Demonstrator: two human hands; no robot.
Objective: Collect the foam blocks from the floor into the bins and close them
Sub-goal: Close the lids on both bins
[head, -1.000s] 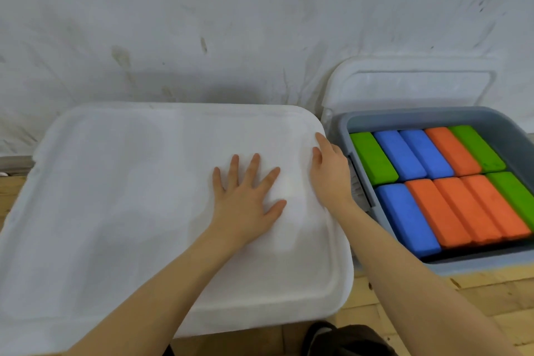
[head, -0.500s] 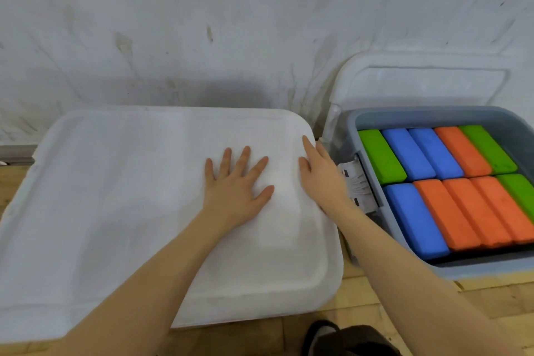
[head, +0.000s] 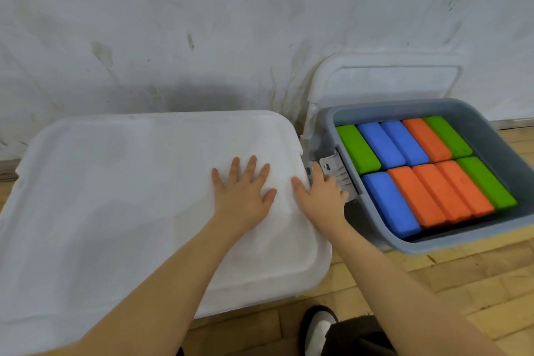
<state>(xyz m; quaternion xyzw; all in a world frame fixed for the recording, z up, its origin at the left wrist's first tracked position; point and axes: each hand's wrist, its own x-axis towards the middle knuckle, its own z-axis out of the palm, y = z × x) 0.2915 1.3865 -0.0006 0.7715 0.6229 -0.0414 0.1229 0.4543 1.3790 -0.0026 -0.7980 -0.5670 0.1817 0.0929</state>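
Two hands lie flat with fingers straight on the closed bin's white lid (head: 121, 196): left hand (head: 244, 195) mid-lid, right hand (head: 320, 196) at its right edge, nearer the open grey bin (head: 450, 235) of foam blocks (head: 419, 170), whose lid (head: 384, 81) leans on the wall behind.

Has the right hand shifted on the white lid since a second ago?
Yes. The right hand has slid off the white lid's right edge toward the grey bin; its fingers now reach over the gap.
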